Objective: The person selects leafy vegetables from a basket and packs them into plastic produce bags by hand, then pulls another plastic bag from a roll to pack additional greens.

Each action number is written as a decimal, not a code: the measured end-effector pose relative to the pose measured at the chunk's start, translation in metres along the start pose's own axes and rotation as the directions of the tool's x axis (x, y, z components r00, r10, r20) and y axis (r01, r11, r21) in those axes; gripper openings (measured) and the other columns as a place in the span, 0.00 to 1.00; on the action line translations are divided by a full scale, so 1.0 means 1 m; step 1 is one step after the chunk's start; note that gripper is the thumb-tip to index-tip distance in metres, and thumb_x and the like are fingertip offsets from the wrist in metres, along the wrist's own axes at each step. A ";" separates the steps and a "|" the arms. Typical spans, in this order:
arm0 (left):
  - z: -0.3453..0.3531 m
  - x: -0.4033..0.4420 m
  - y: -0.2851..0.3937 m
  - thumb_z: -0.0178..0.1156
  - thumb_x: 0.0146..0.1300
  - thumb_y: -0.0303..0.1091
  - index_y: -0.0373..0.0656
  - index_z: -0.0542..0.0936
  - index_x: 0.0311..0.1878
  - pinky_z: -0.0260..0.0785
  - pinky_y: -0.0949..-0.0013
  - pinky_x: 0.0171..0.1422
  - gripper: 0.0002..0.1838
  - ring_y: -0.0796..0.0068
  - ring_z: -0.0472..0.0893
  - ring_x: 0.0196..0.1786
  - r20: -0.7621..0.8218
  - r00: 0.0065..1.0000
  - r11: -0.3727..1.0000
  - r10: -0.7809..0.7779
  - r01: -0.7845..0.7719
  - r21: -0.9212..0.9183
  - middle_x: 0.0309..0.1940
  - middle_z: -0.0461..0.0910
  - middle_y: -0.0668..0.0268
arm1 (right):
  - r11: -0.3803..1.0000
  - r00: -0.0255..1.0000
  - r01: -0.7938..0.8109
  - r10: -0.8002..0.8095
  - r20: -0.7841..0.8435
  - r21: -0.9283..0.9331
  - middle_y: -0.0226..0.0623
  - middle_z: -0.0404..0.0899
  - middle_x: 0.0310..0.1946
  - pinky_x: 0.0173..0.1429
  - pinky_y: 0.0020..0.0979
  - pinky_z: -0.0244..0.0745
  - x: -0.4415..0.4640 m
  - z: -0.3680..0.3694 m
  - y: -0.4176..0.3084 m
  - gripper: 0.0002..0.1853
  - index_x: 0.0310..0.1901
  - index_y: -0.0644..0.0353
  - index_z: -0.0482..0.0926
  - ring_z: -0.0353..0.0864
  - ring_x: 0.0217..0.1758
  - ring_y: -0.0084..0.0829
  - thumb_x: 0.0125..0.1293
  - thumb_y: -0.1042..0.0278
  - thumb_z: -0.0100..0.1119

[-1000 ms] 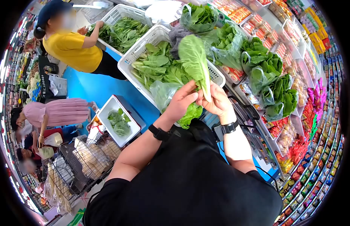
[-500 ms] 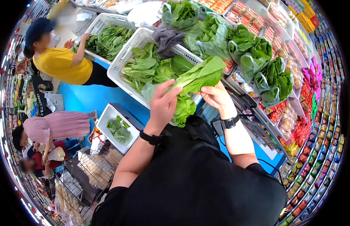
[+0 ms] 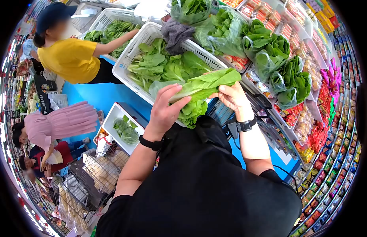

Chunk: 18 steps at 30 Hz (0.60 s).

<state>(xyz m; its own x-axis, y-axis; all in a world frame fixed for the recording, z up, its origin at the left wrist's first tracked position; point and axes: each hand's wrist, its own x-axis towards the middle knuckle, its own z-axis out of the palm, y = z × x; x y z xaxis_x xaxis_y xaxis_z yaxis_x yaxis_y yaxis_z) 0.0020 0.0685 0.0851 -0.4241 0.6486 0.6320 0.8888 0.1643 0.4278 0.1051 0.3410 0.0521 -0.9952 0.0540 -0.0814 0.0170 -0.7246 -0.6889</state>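
I have the leafy green (image 3: 209,83) between both hands, beside the white basket (image 3: 128,83). Long axis runs left-right: stem loosely gripped in half-curled left hand (image 3: 164,110), leaf end thumb-pinched by right hand (image 3: 233,96). Neither hand's nearer; both touch it.

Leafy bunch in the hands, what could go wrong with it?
The leafy bunch might tear where the right grip pinches its leaves. Its pale stem could slip from the left grip. Nearby, the gray cloth over the white crate's rim might slide onto the greens.
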 end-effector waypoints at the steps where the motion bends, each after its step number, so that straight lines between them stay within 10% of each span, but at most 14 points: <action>1: 0.000 0.000 0.000 0.73 0.53 0.15 0.48 0.93 0.53 0.83 0.54 0.68 0.24 0.50 0.83 0.66 0.001 1.000 1.000 -0.001 0.001 -0.001 0.66 0.80 0.58 | 1.000 1.000 0.000 0.000 -0.003 0.002 0.57 0.79 0.72 0.61 0.51 0.93 0.000 -0.003 0.001 0.35 0.76 0.69 0.70 0.87 0.68 0.51 0.73 0.68 0.75; 7: -0.016 -0.016 -0.025 0.78 0.59 0.28 0.40 0.84 0.60 0.81 0.56 0.66 0.26 0.55 0.85 0.61 -0.089 0.978 0.973 -0.189 0.199 0.115 0.59 0.83 0.55 | 0.952 0.927 0.005 -0.120 -0.356 -0.307 0.40 0.90 0.53 0.48 0.34 0.93 -0.001 -0.007 -0.006 0.17 0.62 0.67 0.82 0.93 0.49 0.32 0.74 0.79 0.69; 10: -0.016 -0.037 -0.039 0.77 0.65 0.41 0.38 0.81 0.61 0.79 0.54 0.59 0.27 0.54 0.84 0.57 0.127 0.728 0.738 -0.674 0.670 0.078 0.52 0.83 0.55 | 0.857 0.919 -0.019 -0.188 -0.346 -0.514 0.34 0.91 0.48 0.51 0.27 0.86 -0.010 -0.015 -0.007 0.15 0.58 0.66 0.85 0.90 0.46 0.24 0.72 0.78 0.72; 18: 0.030 -0.077 -0.059 0.74 0.70 0.43 0.38 0.85 0.55 0.79 0.54 0.60 0.20 0.51 0.86 0.51 0.239 0.768 0.796 -0.595 0.519 0.313 0.45 0.87 0.55 | 0.564 0.973 0.150 -0.231 0.020 -0.812 0.40 0.90 0.58 0.74 0.36 0.77 -0.018 0.006 0.013 0.19 0.53 0.62 0.88 0.87 0.65 0.37 0.59 0.83 0.76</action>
<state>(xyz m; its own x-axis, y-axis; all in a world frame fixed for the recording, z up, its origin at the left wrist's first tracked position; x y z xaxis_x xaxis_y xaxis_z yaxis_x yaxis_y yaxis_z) -0.0127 0.0311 -0.0083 -0.8125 0.5779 0.0764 0.5415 0.6998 0.4659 0.1227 0.3263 0.0487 -0.9739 0.2064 0.0941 -0.0618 0.1576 -0.9856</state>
